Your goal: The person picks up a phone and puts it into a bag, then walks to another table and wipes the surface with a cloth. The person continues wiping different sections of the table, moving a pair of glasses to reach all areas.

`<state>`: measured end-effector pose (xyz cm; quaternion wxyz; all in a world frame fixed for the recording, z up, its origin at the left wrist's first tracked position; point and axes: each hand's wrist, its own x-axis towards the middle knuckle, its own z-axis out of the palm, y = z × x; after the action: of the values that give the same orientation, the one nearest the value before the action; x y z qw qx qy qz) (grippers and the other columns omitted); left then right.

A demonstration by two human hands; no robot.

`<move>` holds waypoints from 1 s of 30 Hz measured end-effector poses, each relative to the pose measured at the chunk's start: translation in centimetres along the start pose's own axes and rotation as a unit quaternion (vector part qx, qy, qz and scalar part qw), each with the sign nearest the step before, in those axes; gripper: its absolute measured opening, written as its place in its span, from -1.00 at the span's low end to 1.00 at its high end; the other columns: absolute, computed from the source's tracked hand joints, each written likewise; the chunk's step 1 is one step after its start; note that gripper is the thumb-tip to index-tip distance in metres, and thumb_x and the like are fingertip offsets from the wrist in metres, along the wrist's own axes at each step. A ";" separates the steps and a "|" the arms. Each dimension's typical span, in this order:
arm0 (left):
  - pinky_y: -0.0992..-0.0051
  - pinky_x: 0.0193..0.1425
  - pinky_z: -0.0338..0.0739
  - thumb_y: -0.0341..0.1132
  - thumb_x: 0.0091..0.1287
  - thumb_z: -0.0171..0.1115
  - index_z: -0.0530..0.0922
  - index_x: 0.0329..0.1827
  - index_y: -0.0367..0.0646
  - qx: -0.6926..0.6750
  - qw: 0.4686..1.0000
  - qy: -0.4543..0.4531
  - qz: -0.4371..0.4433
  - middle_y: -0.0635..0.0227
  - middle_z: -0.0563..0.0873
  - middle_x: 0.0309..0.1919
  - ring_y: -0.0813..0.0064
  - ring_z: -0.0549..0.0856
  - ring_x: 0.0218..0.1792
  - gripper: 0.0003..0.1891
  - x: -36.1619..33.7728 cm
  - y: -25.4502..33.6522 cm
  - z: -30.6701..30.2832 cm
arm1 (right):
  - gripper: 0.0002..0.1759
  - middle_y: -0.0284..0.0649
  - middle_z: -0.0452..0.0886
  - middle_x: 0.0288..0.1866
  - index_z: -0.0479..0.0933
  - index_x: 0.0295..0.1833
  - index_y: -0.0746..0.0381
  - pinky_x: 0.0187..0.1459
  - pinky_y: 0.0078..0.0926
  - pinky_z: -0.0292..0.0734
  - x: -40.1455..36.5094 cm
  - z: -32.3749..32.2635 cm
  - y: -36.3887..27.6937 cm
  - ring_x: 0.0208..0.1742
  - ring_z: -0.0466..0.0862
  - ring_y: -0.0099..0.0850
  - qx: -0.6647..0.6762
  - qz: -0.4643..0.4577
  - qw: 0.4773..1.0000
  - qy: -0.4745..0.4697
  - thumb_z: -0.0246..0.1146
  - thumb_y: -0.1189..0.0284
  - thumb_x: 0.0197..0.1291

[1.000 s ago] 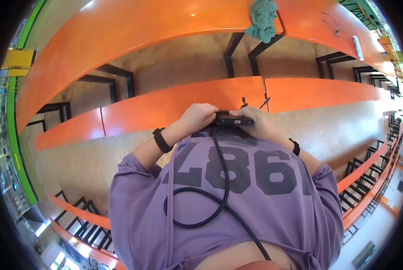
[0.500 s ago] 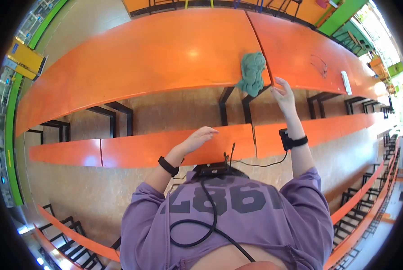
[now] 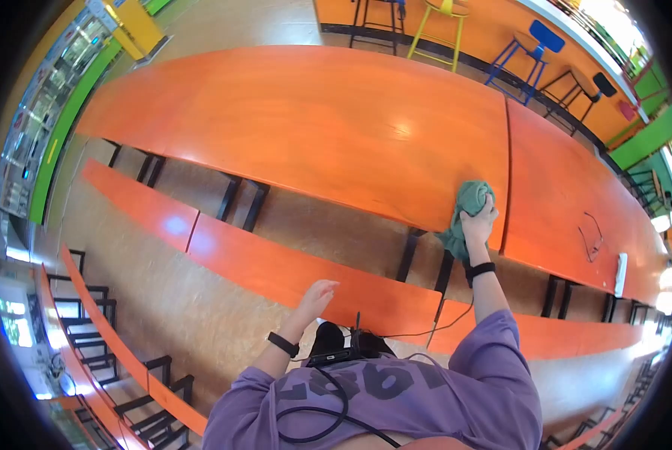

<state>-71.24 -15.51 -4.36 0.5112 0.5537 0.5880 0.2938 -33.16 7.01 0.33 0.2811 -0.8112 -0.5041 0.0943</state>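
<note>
Head view: hands [image 3: 480,223] well apart.

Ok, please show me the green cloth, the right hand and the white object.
Green cloth [image 3: 468,198], head view, its bunched upper part.
Right hand [image 3: 478,226], head view, back of hand.
White object [image 3: 621,274], head view, its middle.

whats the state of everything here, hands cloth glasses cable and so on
green cloth: bunched up, partly hanging over the table edge
right hand: fingers curled on the cloth
left hand: empty, raised, fingers loosely bent
glasses: on the tabletop, arms look unfolded
white object: lying near the table edge
black cable: looped against the shirt
yellow stool: upright, unoccupied
</note>
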 end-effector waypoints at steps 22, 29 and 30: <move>0.47 0.13 0.48 -0.44 0.37 0.02 0.51 0.11 -0.25 -0.108 0.955 0.276 -0.006 0.24 0.66 -0.05 0.43 0.63 0.01 -0.72 -22.6 -2.6 -16.1 | -0.15 -0.17 0.40 0.12 0.15 0.32 0.16 0.13 -0.35 0.44 -26.0 14.1 -31.2 0.12 0.46 -0.32 0.484 -0.142 0.703 -0.500 0.26 0.59 -0.20; 0.47 0.09 0.47 -0.48 0.38 -0.01 0.55 0.02 -0.28 -0.087 0.903 0.421 -0.015 0.26 0.66 -0.10 0.44 0.62 -0.04 -0.77 -36.3 -7.0 -25.5 | -0.23 -0.16 0.42 0.17 0.19 0.33 0.16 0.04 -0.33 0.53 -41.3 5.5 -39.8 0.14 0.48 -0.30 0.568 -0.038 0.532 -0.627 0.25 0.49 -0.10; 0.47 0.06 0.49 -0.49 0.36 0.01 0.55 0.00 -0.27 -0.087 0.893 0.442 -0.011 0.25 0.67 -0.12 0.43 0.63 -0.06 -0.77 -37.8 -7.6 -26.6 | -0.23 -0.15 0.42 0.17 0.20 0.33 0.18 0.05 -0.31 0.53 -42.5 6.5 -40.2 0.15 0.48 -0.30 0.577 -0.036 0.513 -0.635 0.25 0.48 -0.10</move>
<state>-103.71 -47.26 7.23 0.2476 0.3133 0.7317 0.5524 -86.85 -14.28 11.60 0.2958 -0.1757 -0.4121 0.8437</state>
